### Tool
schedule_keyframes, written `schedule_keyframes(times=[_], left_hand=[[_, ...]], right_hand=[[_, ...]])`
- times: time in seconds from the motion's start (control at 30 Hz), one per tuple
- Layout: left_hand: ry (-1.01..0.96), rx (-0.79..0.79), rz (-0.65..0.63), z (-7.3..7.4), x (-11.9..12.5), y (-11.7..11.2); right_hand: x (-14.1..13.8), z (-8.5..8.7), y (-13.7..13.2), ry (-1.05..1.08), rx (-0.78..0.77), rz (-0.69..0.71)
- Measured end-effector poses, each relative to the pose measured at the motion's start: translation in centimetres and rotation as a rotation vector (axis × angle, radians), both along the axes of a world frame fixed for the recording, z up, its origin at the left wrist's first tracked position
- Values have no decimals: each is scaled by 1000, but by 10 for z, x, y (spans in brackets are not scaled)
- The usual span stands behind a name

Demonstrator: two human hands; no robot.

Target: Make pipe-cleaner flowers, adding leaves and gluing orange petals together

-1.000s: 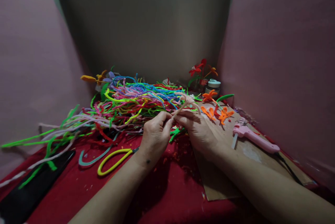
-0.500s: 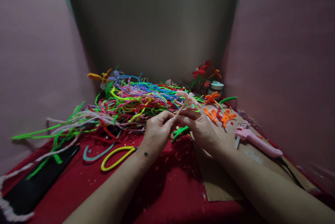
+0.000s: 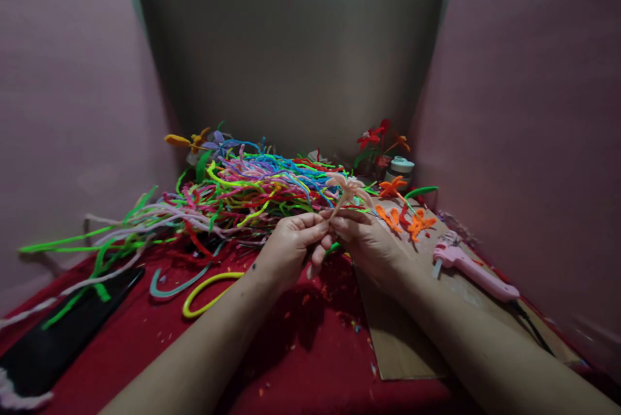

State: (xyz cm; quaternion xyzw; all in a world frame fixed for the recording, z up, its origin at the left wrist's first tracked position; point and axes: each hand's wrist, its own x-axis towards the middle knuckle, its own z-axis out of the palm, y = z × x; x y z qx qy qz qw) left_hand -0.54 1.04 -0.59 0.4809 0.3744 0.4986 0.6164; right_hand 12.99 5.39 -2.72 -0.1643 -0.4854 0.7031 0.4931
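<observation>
My left hand (image 3: pixel 290 247) and my right hand (image 3: pixel 369 240) meet at the centre, both pinching the stem of a small pale pink pipe-cleaner flower (image 3: pixel 347 187) that stands up just above the fingertips. Its petals spread out over the near edge of a big tangled pile of coloured pipe cleaners (image 3: pixel 242 189). Both hands hover a little above the red cloth (image 3: pixel 310 350).
A pink glue gun (image 3: pixel 473 267) lies on a brown board (image 3: pixel 417 337) at the right, by orange petal pieces (image 3: pixel 407 220). Finished red and orange flowers (image 3: pixel 378 137) and a small jar (image 3: pixel 400 169) stand at the back. Yellow-handled scissors (image 3: pixel 208 289) and a black slab (image 3: pixel 58 344) lie left.
The hands have closed tighter together on the stem and the flower now stands more upright. The view has shifted slightly.
</observation>
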Motion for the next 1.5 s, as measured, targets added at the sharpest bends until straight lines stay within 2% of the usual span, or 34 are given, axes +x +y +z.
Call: schedule_keyframes(times=[0.13, 0.27, 0.33, 0.4, 0.7, 0.9, 1.07, 1.23, 1.37, 1.5], left_hand=[[71, 62, 21, 1, 1, 1], [336, 260, 197, 1, 4, -3], [466, 369, 298, -1, 5, -4], [516, 413, 350, -1, 6, -5], [377, 308, 288, 8, 6, -8], [346, 252, 247, 8, 5, -8], [270, 212, 173, 7, 2, -6], [264, 225, 129, 8, 1, -5], [383, 320, 192, 6, 4, -4], [644, 520, 364, -4, 5, -3]], right_hand=[[-1, -1, -2, 33, 10, -75], [-2, 1, -8, 11, 96, -124], [-3, 5, -12, -1, 125, -197], [-4, 8, -16, -11, 118, -266], [-2, 1, -13, -62, 220, -211], [-1, 2, -13, -35, 203, -220], [-4, 3, -9, 20, 120, -101], [-4, 5, -9, 67, 99, -159], [-6, 10, -14, 50, 51, -196], [-8, 12, -18, 54, 5, -231]])
